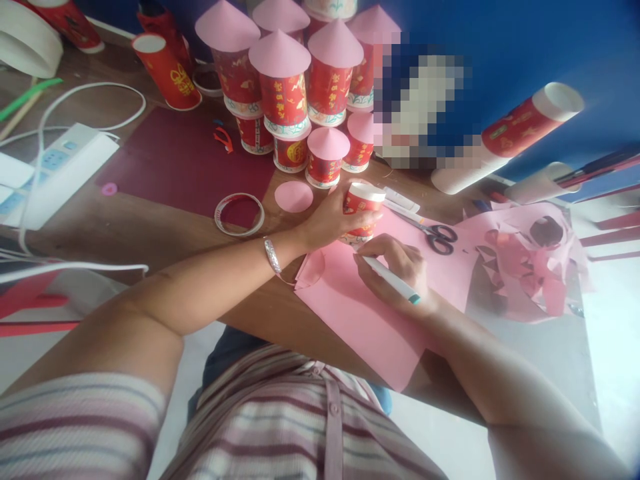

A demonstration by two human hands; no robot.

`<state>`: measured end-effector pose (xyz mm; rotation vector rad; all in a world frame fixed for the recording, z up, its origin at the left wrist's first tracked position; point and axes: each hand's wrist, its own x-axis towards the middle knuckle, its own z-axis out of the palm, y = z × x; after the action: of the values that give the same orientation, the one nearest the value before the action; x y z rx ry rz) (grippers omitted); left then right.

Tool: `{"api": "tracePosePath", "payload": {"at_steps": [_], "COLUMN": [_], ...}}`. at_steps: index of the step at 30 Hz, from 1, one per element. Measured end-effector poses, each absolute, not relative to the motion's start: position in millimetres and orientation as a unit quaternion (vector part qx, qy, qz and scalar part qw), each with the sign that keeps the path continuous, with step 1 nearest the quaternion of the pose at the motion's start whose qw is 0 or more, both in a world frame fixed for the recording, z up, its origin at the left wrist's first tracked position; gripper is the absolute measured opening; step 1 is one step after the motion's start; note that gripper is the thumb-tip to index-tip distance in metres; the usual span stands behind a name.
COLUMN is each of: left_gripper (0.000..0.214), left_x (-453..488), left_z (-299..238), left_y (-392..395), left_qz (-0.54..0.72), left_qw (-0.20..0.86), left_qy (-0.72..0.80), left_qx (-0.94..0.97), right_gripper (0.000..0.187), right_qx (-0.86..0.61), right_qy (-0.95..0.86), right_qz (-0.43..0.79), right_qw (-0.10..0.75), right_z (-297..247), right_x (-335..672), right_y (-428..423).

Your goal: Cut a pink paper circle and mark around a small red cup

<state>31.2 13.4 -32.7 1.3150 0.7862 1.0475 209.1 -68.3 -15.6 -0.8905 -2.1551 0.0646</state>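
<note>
My left hand [334, 217] is wrapped round a small red paper tube [361, 207] with a white rim and gold marks. The tube stands over a large pink paper sheet [365, 320]. In my right hand [400, 267] is a white marker [387, 275] with a green end; its tip is near the tube's base, and I cannot tell whether it touches. Black-handled scissors [441, 238] lie on the pink paper to the right. Left of the tube is a round pink paper disc [294, 197]. Pink paper pieces [311, 269] lie under my left wrist.
Red paper towers with pink cone roofs [280, 80] stand at the back. Pink scraps [535, 260] are heaped on the right. A tape roll [239, 215] lies by a maroon sheet [190, 167]. A white power strip [65, 170] with cables is on the left. A tall tube [530, 123] leans at the right.
</note>
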Motion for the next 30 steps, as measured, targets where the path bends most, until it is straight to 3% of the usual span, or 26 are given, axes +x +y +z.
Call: {"api": "tracePosePath", "payload": {"at_steps": [30], "left_gripper": [0.047], "left_x": [31.0], "left_z": [-30.8], "left_y": [11.3], "left_qz": [0.446], "left_qw": [0.599], "left_qy": [0.352], "left_qx": [0.564], "right_gripper": [0.018], "right_qx": [-0.32], "right_qy": [-0.863], "right_qz": [0.001], "right_qw": [0.39], "right_z": [-11.0], "right_x": [213.2], "right_y": [-66.5]}}
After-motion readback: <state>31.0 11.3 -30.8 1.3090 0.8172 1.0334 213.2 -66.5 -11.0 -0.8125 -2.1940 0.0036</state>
